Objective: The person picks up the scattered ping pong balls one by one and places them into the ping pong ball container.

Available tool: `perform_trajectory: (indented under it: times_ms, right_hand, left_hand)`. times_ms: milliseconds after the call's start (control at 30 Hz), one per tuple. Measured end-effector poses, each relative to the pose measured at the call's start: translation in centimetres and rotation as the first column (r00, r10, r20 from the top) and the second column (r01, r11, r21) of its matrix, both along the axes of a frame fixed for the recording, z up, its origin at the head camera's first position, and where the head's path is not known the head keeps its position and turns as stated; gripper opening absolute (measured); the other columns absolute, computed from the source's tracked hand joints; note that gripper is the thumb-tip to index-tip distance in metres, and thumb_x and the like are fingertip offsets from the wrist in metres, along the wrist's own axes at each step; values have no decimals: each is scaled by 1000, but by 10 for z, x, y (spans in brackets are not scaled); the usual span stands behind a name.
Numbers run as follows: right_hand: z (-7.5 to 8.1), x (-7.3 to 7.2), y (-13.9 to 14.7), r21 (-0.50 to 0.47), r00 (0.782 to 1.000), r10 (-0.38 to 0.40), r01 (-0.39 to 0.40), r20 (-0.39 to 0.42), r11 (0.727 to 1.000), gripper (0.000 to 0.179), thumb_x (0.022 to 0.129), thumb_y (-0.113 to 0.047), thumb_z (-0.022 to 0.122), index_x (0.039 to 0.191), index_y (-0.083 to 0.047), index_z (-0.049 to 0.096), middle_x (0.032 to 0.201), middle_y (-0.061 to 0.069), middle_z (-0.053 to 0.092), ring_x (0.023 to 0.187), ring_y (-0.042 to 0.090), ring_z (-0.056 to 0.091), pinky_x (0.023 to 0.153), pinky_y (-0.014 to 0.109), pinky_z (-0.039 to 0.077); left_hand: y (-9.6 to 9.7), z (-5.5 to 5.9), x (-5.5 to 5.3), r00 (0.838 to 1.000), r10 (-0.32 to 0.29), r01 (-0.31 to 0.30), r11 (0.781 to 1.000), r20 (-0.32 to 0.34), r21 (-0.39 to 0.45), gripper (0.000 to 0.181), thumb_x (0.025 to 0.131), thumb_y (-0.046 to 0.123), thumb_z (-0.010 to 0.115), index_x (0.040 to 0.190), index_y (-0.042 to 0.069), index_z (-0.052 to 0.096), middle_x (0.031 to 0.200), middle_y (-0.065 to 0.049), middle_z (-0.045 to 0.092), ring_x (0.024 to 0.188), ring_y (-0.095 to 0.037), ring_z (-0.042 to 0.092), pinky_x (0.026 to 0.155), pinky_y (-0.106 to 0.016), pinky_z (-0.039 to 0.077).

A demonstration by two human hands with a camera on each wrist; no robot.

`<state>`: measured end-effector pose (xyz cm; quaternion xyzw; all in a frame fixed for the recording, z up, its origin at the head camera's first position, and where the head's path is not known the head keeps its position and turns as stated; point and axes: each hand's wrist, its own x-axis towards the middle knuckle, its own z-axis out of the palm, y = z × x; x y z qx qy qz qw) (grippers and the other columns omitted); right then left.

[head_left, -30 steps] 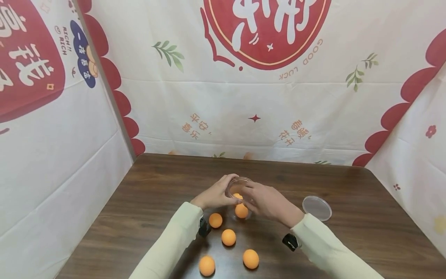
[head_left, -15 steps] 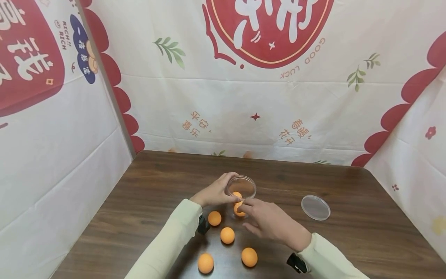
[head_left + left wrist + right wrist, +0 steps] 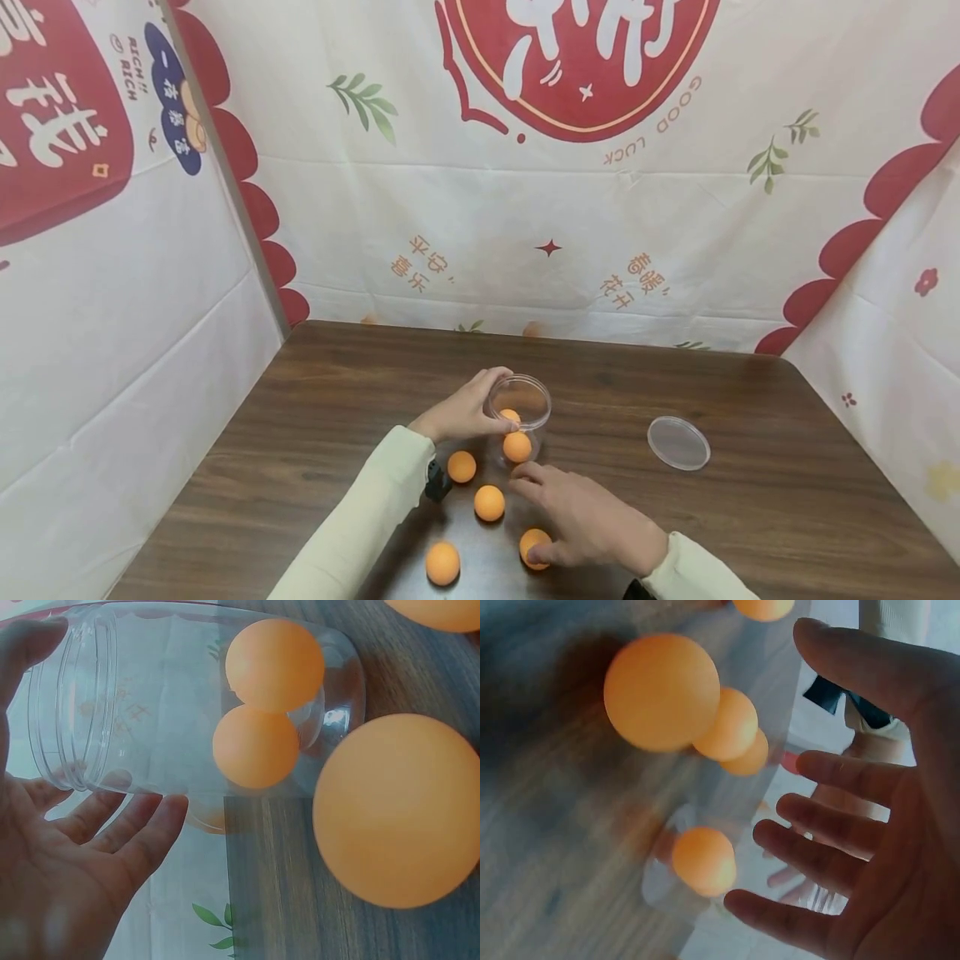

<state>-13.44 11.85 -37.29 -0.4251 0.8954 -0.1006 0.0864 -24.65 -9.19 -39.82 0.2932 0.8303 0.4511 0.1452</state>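
Note:
My left hand [image 3: 467,412] grips a clear plastic jar [image 3: 161,697] near its threaded mouth, thumb on one side and fingers on the other. The jar stands upright and uncovered on the table. Inside, two orange ping-pong balls [image 3: 274,666] lie at the bottom. My right hand [image 3: 588,518] is spread, palm down, in front of the jar. Its thumb overlaps a loose ping-pong ball [image 3: 530,542] in the head view. In the right wrist view the fingers are apart, with nothing held.
More loose balls lie left of the right hand: one by the left wrist [image 3: 461,467], another ball [image 3: 489,503] in the middle, and a third ball [image 3: 442,563] near the front. A clear round lid [image 3: 678,443] lies flat on the wooden table [image 3: 360,367] to the right.
My right hand has come away from the jar's mouth and moved down towards the front loose ball, its fingers spreading. The left hand keeps its hold on the jar.

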Motion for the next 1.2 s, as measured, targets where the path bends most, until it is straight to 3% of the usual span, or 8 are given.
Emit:
perform_trajectory:
  times_ms: [300,500,700,967,1200]
  right_hand:
    - [-24,12,-5,21,999,-31,31,-17,999,76,74,-38,79,136,-11,46,136,3,47,115,20,54,85,43,51]
    - [-39,16,-5,21,998,-21,23,-65,1000,62,71,-34,82,125,-18,56,124,-3,54,103,15,56,77,40,51]
    - [-48,17,-4,21,996,33,-31,-81,999,43,70,-31,82,107,-21,62,111,-7,56,88,7,54,67,28,48]
    - [-54,18,-5,30,999,46,-45,-26,999,31,71,-18,81,94,-24,62,98,-14,54,79,0,48,64,23,45]
    - [-54,17,-5,-10,996,63,-63,-57,998,26,70,-3,75,83,-22,62,81,-15,51,70,-2,46,60,17,42]
  left_hand:
    - [0,1,0,1000,-2,2,1000,-6,-3,76,86,26,69,147,12,25,144,-15,34,96,-12,60,85,-23,50]
    - [1,2,0,1000,-5,5,1000,6,6,76,87,26,69,147,11,24,143,-15,33,96,-13,61,86,-25,50]
    - [1,1,0,1000,-4,4,1000,15,7,76,87,26,68,147,11,24,144,-16,32,94,-13,61,86,-25,50]
    - [1,3,2,1000,-3,3,1000,18,6,76,87,26,68,147,10,24,143,-17,33,96,-15,61,87,-26,49]
    - [0,3,1,1000,-4,4,1000,23,16,76,87,25,69,146,10,24,144,-17,32,104,-20,59,89,-27,49]
